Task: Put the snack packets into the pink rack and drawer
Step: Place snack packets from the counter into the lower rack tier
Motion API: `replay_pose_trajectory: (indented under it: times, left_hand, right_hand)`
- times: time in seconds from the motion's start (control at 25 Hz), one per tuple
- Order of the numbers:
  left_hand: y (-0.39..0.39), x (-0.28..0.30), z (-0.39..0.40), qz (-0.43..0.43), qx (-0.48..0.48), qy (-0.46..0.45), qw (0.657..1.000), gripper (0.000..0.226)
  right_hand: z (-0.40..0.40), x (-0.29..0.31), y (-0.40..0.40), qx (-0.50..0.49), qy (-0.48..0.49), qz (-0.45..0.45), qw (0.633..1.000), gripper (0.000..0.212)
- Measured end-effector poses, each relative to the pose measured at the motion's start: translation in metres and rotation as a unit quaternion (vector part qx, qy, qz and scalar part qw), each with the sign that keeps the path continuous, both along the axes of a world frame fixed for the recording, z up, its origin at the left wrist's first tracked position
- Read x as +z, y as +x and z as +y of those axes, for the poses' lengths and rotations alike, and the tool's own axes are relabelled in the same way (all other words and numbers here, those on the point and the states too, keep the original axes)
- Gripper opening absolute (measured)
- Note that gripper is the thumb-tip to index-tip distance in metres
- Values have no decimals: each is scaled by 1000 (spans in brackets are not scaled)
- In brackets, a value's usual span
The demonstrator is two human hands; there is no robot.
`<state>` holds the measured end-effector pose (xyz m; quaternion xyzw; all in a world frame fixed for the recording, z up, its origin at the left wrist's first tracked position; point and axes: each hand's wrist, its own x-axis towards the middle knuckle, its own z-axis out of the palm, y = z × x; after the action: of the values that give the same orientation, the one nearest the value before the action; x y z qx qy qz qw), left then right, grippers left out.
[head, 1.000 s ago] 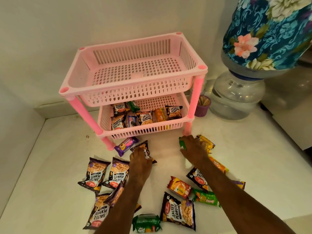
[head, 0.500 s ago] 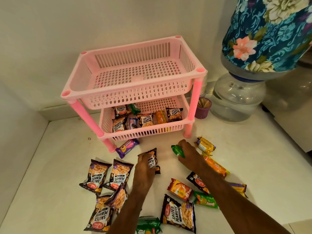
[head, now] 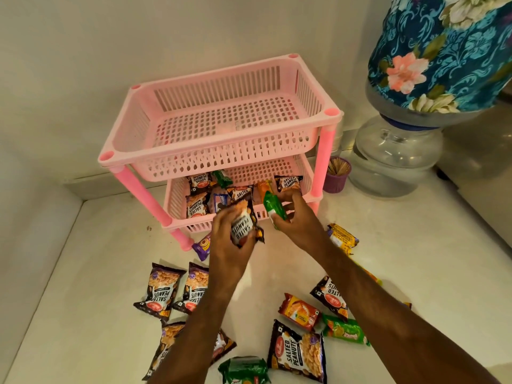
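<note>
A pink two-tier rack (head: 221,159) stands against the wall. Its top basket holds nothing; its lower basket (head: 177,200) holds several packets. My left hand (head: 227,239) grips a black salted peanuts packet (head: 243,223) in front of the lower basket. My right hand (head: 299,220) holds a small green packet (head: 274,209) at the lower basket's front edge. Several more packets lie on the white counter below, among them peanut packets (head: 160,289), an orange packet (head: 299,311), a green packet (head: 343,329) and a yellow packet (head: 342,238).
A purple packet (head: 202,246) lies by the rack's front left foot. A purple cup of toothpicks (head: 336,173) stands right of the rack, next to a clear water dispenser base (head: 393,159) with a floral-covered bottle (head: 443,51). Walls close the left and back.
Both hands lifted their packets off the counter and moved them up toward the lower basket. The camera view shifted slightly.
</note>
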<state>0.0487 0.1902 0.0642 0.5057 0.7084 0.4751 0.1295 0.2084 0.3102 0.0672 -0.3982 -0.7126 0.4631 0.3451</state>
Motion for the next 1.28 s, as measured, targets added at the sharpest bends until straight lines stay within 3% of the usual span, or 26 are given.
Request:
replay_pose_trajectory:
  times: [0.16, 0.28, 0.48, 0.56, 0.64, 0.72, 0.88, 1.0, 1.28]
  left_hand:
    - [-27, 23, 61, 45, -10, 19, 999, 55]
    - [-41, 25, 106, 62, -7, -45, 997, 57]
    - [-53, 16, 173, 33, 4, -118, 992, 62]
    - [-56, 9, 195, 27, 26, -149, 988, 58]
    - [-56, 2, 211, -33, 29, -172, 984, 47]
    - [-57, -6, 218, -21, 15, -188, 982, 41]
    - [-62, -16, 213, 160, -14, -259, 952, 58]
    - [-65, -15, 213, 146, -71, -277, 947, 55]
    - [-60, 0, 147, 133, -61, -197, 969, 50]
  right_hand:
    - [10, 5, -4, -40, -25, 23, 999, 41]
    - [6, 4, 3, -44, -52, 32, 997, 39]
    - [-13, -3, 23, -40, -80, 19, 996, 34]
    - [-17, -9, 31, -36, -88, -8, 995, 37]
    - [-19, -13, 39, -36, -101, -34, 994, 38]
    - [-18, -16, 45, -39, -114, -54, 991, 39]
    - [-13, -12, 47, -41, -111, -71, 990, 42]
    - [-6, -2, 37, -29, -92, -41, 995, 37]
    - [40, 22, -15, -7, -3, -18, 1000, 19]
